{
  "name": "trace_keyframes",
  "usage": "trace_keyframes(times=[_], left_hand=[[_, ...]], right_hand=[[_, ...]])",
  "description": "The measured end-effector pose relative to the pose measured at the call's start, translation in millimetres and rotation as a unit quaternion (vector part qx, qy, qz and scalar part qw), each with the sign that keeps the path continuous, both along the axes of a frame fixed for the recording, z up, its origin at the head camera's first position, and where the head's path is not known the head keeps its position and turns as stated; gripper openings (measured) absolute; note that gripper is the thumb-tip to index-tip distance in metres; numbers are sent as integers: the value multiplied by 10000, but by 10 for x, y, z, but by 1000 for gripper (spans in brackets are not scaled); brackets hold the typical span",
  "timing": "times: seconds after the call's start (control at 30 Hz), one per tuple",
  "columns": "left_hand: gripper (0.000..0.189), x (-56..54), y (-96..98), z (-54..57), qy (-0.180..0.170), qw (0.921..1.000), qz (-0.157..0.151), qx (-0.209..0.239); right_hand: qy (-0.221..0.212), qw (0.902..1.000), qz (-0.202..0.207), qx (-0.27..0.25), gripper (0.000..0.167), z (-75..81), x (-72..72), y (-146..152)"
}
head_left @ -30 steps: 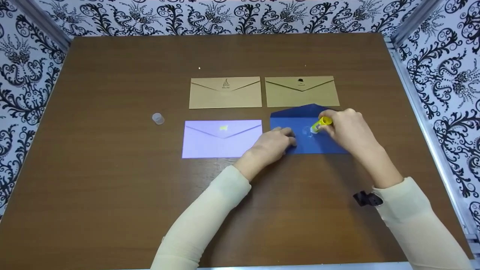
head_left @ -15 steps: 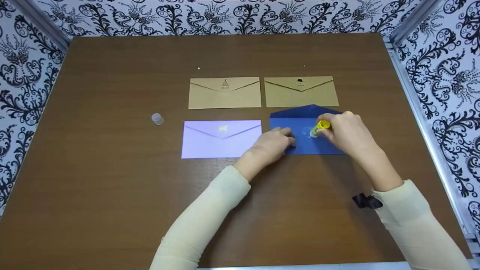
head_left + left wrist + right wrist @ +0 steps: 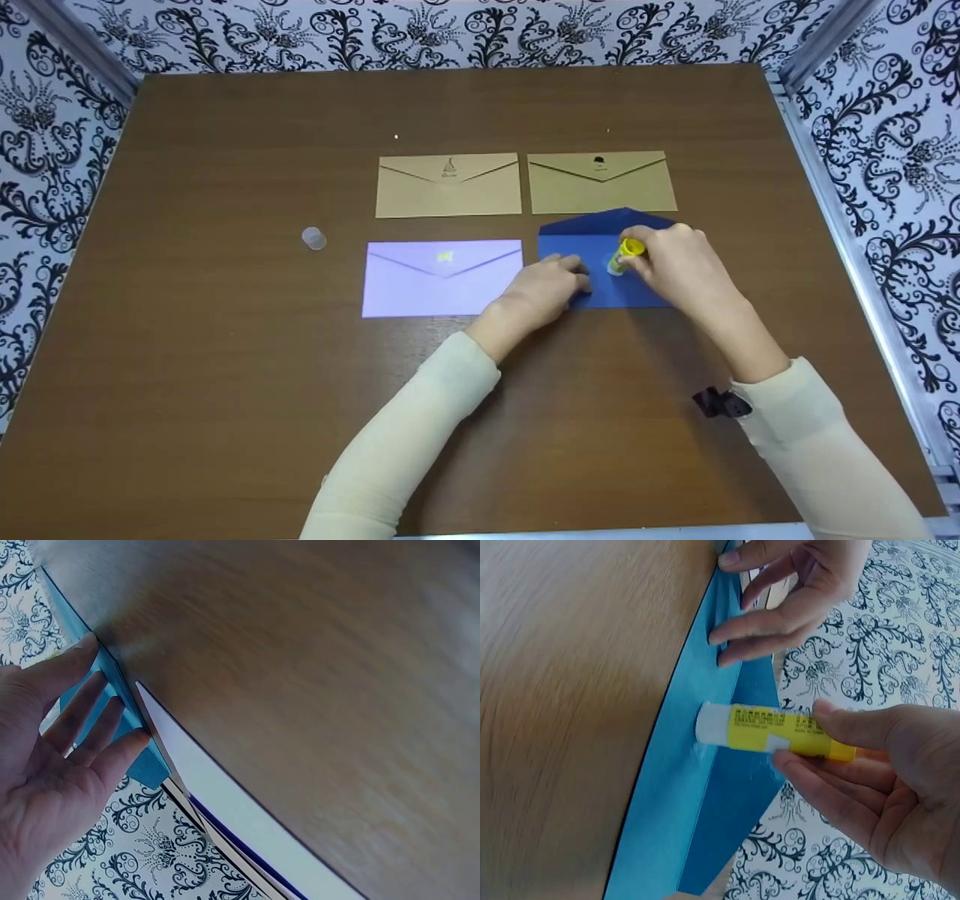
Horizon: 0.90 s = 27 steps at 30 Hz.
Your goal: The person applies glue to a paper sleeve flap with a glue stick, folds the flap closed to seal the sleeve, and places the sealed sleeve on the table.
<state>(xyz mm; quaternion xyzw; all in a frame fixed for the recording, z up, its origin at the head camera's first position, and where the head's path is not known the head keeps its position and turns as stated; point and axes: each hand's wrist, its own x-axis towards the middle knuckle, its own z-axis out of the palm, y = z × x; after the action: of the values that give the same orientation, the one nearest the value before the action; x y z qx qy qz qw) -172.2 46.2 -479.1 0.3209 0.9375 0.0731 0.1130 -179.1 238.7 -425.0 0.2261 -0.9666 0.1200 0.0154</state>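
A blue envelope (image 3: 592,281) lies on the table with its flap (image 3: 600,223) folded open, away from the person. Pinched between the right thumb and fingers is a yellow glue stick (image 3: 780,730), its white end down on the envelope's middle. The right hand (image 3: 679,266) hovers above the envelope's right part and hides some of it. With fingertips touching the envelope's left part, the left hand (image 3: 541,289) holds nothing; its fingers (image 3: 109,720) look spread and slightly bent in the left wrist view. Faint glue smears (image 3: 697,754) show near the stick's tip.
Left of the blue envelope lies a closed lilac envelope (image 3: 442,289). Two closed tan envelopes, one with a sailboat print (image 3: 448,199) and one with a dark print (image 3: 602,196), lie behind. A whitish cap (image 3: 313,238) sits farther left on the brown table (image 3: 225,375).
The right hand has moved slightly left with the glue stick, whose tip shifts across the blue envelope toward the left hand. The left hand stays where it was.
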Motion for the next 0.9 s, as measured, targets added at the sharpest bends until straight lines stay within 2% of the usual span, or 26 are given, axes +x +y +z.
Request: trace_keyframes(times=[0.23, 0.57, 0.9], left_hand=[[34, 9, -2, 11, 37, 10000, 40, -15], [36, 17, -5, 19, -8, 10000, 66, 12], [35, 10, -1, 15, -8, 10000, 48, 0]], right_hand=[[205, 9997, -79, 40, 24, -49, -71, -25], [411, 9989, -139, -188, 28, -48, -110, 76], [106, 9982, -500, -327, 28, -21, -65, 209]])
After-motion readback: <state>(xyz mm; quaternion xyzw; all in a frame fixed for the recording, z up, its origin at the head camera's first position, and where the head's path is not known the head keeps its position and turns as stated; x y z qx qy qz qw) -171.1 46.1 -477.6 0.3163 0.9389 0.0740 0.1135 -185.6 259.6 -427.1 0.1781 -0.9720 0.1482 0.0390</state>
